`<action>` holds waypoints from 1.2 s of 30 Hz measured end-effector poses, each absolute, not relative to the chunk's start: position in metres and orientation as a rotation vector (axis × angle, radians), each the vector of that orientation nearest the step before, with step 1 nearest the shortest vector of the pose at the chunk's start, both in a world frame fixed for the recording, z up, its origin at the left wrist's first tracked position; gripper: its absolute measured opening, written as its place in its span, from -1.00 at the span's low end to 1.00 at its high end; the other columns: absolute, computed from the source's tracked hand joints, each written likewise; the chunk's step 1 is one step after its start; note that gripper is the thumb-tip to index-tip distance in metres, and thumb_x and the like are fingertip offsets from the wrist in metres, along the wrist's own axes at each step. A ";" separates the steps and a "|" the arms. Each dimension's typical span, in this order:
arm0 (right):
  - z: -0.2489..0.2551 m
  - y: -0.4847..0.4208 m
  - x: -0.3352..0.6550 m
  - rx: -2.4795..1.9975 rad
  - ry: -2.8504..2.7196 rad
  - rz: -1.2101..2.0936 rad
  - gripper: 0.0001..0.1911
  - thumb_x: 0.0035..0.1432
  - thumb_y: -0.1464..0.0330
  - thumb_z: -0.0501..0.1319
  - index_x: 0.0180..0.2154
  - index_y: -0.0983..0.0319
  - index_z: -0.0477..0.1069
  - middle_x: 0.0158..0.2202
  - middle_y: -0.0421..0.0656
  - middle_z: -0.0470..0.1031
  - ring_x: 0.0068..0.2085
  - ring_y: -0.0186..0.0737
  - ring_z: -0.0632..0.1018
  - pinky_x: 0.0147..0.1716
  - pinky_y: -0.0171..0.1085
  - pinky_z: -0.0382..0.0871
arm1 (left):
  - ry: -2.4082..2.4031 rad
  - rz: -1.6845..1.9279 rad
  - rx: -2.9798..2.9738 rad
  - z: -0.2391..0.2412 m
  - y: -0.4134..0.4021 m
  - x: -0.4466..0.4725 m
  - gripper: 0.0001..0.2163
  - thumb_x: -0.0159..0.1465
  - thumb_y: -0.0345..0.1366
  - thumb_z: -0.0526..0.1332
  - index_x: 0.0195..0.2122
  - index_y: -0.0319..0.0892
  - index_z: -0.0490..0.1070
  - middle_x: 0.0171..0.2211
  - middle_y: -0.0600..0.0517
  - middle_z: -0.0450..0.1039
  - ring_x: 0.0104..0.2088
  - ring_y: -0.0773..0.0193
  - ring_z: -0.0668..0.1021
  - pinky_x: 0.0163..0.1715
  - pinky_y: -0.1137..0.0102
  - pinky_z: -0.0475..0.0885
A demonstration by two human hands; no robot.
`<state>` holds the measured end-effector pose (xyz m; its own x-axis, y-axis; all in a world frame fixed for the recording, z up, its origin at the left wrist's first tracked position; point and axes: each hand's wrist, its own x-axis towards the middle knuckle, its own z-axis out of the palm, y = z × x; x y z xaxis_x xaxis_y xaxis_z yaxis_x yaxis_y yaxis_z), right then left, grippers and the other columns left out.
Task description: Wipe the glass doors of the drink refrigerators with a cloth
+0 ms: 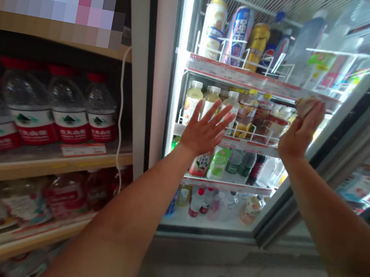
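Note:
My left hand [206, 130] is open, fingers spread, raised in front of the second shelf [241, 144] of an open drinks fridge, close to pale juice bottles [193, 99] but not touching them. My right hand [301, 130] is closed on a crumpled cloth [304, 104], pressed against the right end of the upper shelf's front rail [249, 76]. Above that rail stand a white bottle [213, 26], a blue and white can [239, 36] and a gold can [257, 44].
The fridge's glass door [360, 117] stands open at the right. Left of the fridge, wooden shelves [40, 163] hold large red-capped water bottles [29, 106] and packets below. A white cable [120, 112] hangs beside the fridge frame. Pale floor tiles lie below.

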<state>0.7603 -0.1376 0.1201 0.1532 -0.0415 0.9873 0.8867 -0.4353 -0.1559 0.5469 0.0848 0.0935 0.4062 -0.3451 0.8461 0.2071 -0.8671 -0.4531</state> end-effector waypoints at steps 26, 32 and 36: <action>0.114 -0.069 0.645 -1.450 -1.698 -1.174 -0.38 0.40 0.26 -0.07 0.43 0.08 -0.15 0.46 -0.19 -0.12 0.42 -0.10 0.06 0.37 0.01 0.12 | 0.323 -1.550 -2.049 0.088 0.094 0.541 -0.46 0.42 -0.24 0.06 0.40 -0.03 0.00 0.42 0.01 0.00 0.43 0.10 -0.15 0.43 0.08 -0.10; 0.124 -0.108 0.697 -1.661 -1.055 -1.385 -0.37 0.41 0.21 -0.15 0.40 0.31 -0.06 0.44 0.05 -0.07 0.44 -0.09 -0.02 0.39 0.06 -0.08 | 0.262 -1.503 -2.108 0.087 0.090 0.536 -0.50 0.41 -0.18 0.05 0.37 0.01 0.08 0.40 0.03 0.05 0.43 0.10 -0.14 0.42 0.04 -0.09; 0.113 -0.110 0.722 -1.773 -0.891 -1.396 -0.37 0.43 0.20 -0.20 0.41 0.35 -0.09 0.45 0.07 -0.12 0.45 -0.08 -0.08 0.39 0.08 -0.19 | 0.258 -1.500 -2.150 0.085 0.092 0.536 -0.60 0.42 -0.01 0.02 0.20 0.01 0.33 0.36 0.07 0.15 0.43 0.12 -0.03 0.41 0.02 -0.08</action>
